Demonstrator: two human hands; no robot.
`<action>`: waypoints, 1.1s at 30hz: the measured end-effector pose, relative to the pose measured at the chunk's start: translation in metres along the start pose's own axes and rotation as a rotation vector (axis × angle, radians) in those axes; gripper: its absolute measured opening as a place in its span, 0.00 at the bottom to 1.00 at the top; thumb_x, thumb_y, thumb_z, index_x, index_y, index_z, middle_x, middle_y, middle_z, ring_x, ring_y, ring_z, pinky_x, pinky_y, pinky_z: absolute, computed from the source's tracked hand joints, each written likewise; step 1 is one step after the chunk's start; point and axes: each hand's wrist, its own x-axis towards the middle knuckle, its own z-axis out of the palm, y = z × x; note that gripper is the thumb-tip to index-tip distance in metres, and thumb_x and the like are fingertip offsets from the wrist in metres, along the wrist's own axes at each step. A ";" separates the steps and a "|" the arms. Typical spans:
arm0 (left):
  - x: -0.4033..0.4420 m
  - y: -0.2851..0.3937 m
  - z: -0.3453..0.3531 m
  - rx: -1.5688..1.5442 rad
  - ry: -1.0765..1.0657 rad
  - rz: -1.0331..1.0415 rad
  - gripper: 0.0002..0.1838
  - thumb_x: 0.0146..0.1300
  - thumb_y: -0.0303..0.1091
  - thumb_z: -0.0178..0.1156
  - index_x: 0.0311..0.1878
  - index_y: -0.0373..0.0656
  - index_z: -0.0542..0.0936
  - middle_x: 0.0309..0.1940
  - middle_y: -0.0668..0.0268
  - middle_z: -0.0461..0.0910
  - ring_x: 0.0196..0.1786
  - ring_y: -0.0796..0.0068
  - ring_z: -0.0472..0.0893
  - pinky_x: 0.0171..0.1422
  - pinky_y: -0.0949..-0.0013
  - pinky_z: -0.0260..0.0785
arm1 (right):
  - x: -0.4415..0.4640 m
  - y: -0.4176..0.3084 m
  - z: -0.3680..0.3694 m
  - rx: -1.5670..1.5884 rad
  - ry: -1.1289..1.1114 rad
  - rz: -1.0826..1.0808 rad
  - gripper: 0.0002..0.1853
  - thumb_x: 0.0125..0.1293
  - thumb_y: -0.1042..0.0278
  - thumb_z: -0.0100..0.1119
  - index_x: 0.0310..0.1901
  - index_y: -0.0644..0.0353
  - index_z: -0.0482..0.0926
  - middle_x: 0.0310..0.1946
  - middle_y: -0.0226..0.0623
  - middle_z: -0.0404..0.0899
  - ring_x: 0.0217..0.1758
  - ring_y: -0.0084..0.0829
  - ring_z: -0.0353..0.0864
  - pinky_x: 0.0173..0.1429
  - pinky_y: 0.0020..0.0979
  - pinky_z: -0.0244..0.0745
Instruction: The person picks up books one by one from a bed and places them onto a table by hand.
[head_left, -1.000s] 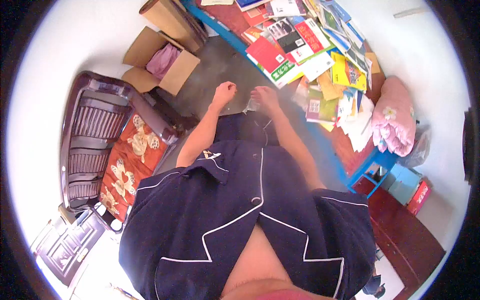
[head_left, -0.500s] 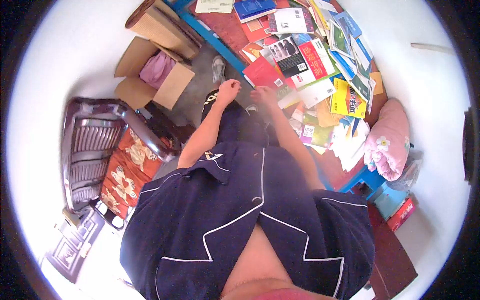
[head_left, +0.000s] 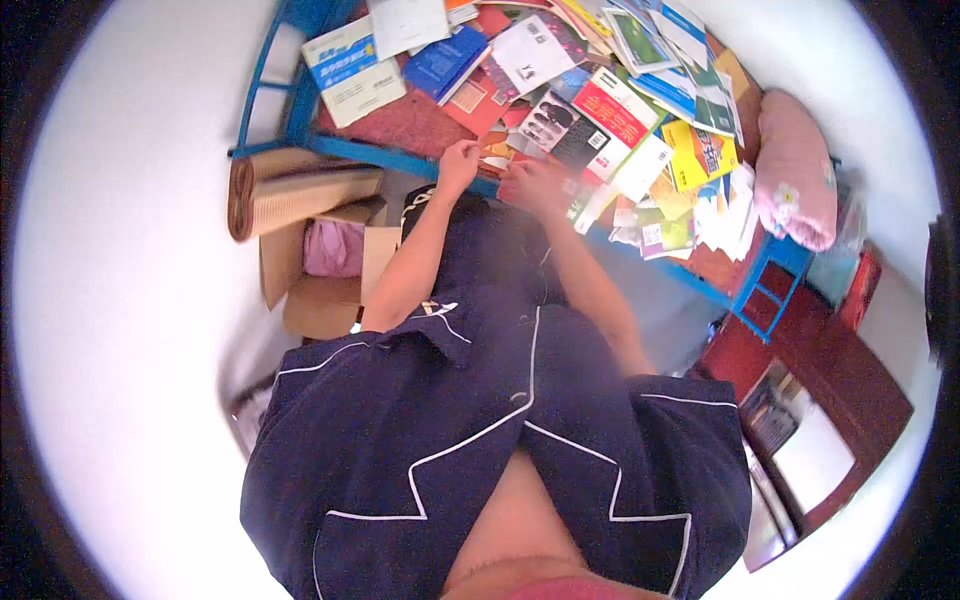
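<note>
My left hand (head_left: 459,168) is at the near blue edge of a bed-like frame (head_left: 355,152), its fingers curled in and no object visible in them. A little to its right, my right hand (head_left: 528,186) is smeared by motion, so its grip is unclear. Just beyond both hands lies a spread of books and papers. The black book with a photo (head_left: 565,128) is closest to my right hand. Near it are a red and white book (head_left: 615,108) and a yellow book (head_left: 699,155). Further left rests a blue book (head_left: 447,64).
A cardboard box (head_left: 280,262) holding pink cloth (head_left: 334,247) stands at left, below a rolled mat (head_left: 305,192). On the right are a rolled pink quilt (head_left: 795,165) and a dark red cabinet (head_left: 850,370). White papers (head_left: 728,215) lie near the quilt.
My view has turned left and closer to the bed-like frame. Both hands now reach its near edge by the books. The wooden chair has left the view; the dark red cabinet shows more.
</note>
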 end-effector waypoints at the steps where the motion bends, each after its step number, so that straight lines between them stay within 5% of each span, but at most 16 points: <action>1: 0.010 -0.001 0.002 -0.098 -0.048 -0.045 0.13 0.60 0.35 0.52 0.40 0.36 0.79 0.31 0.57 0.82 0.37 0.68 0.82 0.44 0.68 0.71 | 0.004 -0.003 0.002 0.022 0.031 0.006 0.11 0.65 0.65 0.49 0.41 0.64 0.74 0.31 0.39 0.80 0.29 0.27 0.81 0.23 0.24 0.73; 3: 0.026 0.001 0.003 -0.183 -0.121 -0.097 0.13 0.60 0.34 0.52 0.40 0.35 0.79 0.32 0.56 0.82 0.39 0.67 0.81 0.45 0.68 0.70 | 0.009 -0.009 0.009 0.083 0.047 -0.012 0.12 0.64 0.64 0.51 0.42 0.64 0.74 0.32 0.38 0.80 0.30 0.27 0.81 0.25 0.25 0.73; 6: 0.040 0.009 0.002 -0.026 -0.091 0.051 0.12 0.60 0.33 0.51 0.40 0.35 0.79 0.31 0.65 0.80 0.29 0.78 0.78 0.32 0.74 0.70 | 0.021 -0.011 0.014 0.112 0.124 -0.036 0.12 0.63 0.65 0.52 0.43 0.64 0.75 0.33 0.37 0.80 0.31 0.29 0.82 0.30 0.25 0.74; 11: 0.054 0.040 0.009 -0.388 -0.201 -0.378 0.11 0.60 0.31 0.50 0.40 0.38 0.79 0.30 0.66 0.79 0.31 0.78 0.76 0.31 0.74 0.69 | 0.082 0.004 0.009 0.095 0.235 -0.047 0.15 0.60 0.62 0.53 0.42 0.65 0.77 0.34 0.39 0.81 0.33 0.32 0.82 0.35 0.29 0.75; 16: 0.072 0.048 0.019 -0.369 -0.164 -0.441 0.09 0.61 0.31 0.49 0.40 0.41 0.78 0.34 0.66 0.78 0.35 0.75 0.77 0.37 0.70 0.72 | 0.127 0.006 0.006 -0.260 0.400 -0.158 0.20 0.53 0.58 0.57 0.42 0.65 0.79 0.38 0.46 0.80 0.41 0.38 0.80 0.46 0.34 0.73; 19: 0.087 0.033 0.032 -0.447 -0.198 -0.541 0.09 0.61 0.31 0.49 0.41 0.42 0.77 0.36 0.67 0.78 0.36 0.75 0.78 0.38 0.70 0.73 | 0.163 0.020 0.003 -0.165 0.432 -0.075 0.20 0.53 0.58 0.57 0.43 0.65 0.78 0.38 0.47 0.80 0.43 0.40 0.80 0.48 0.34 0.72; 20: 0.090 0.027 0.038 -0.478 -0.126 -0.477 0.12 0.60 0.29 0.49 0.41 0.35 0.79 0.31 0.63 0.78 0.34 0.75 0.79 0.32 0.75 0.71 | 0.182 0.034 0.002 -0.171 0.459 -0.106 0.20 0.53 0.58 0.58 0.43 0.66 0.78 0.39 0.48 0.80 0.43 0.41 0.79 0.48 0.34 0.71; 23: 0.109 0.007 0.057 -0.456 -0.179 -0.523 0.11 0.60 0.29 0.49 0.39 0.35 0.79 0.31 0.63 0.76 0.30 0.77 0.77 0.27 0.75 0.67 | 0.191 0.011 0.002 -0.087 0.394 -0.015 0.20 0.53 0.59 0.59 0.42 0.66 0.78 0.37 0.48 0.80 0.41 0.40 0.79 0.47 0.34 0.71; 24: 0.108 0.053 0.052 -0.506 -0.130 -0.535 0.11 0.61 0.30 0.50 0.39 0.34 0.78 0.30 0.64 0.75 0.26 0.78 0.74 0.24 0.75 0.63 | 0.218 0.034 -0.003 -0.128 0.365 -0.076 0.21 0.51 0.58 0.61 0.41 0.67 0.78 0.36 0.47 0.80 0.39 0.38 0.79 0.45 0.33 0.71; 27: 0.126 0.049 0.064 -0.586 -0.136 -0.510 0.12 0.62 0.31 0.49 0.42 0.34 0.77 0.29 0.66 0.74 0.25 0.78 0.73 0.25 0.75 0.64 | 0.227 0.010 -0.005 -0.307 0.367 0.053 0.21 0.49 0.59 0.62 0.41 0.67 0.78 0.36 0.45 0.80 0.37 0.36 0.78 0.43 0.33 0.72; 32: 0.152 0.053 0.061 -0.467 -0.119 -0.598 0.12 0.63 0.29 0.48 0.47 0.36 0.76 0.30 0.67 0.74 0.26 0.78 0.73 0.26 0.75 0.66 | 0.257 0.011 0.007 0.185 0.437 0.117 0.25 0.45 0.60 0.68 0.41 0.71 0.76 0.33 0.43 0.80 0.38 0.33 0.78 0.40 0.33 0.73; 33: 0.153 0.053 0.058 -0.497 -0.119 -0.632 0.12 0.63 0.30 0.49 0.48 0.38 0.76 0.34 0.67 0.76 0.32 0.78 0.75 0.34 0.74 0.69 | 0.256 0.003 0.009 0.191 0.434 0.120 0.25 0.45 0.60 0.68 0.41 0.71 0.76 0.33 0.43 0.80 0.38 0.33 0.78 0.40 0.33 0.73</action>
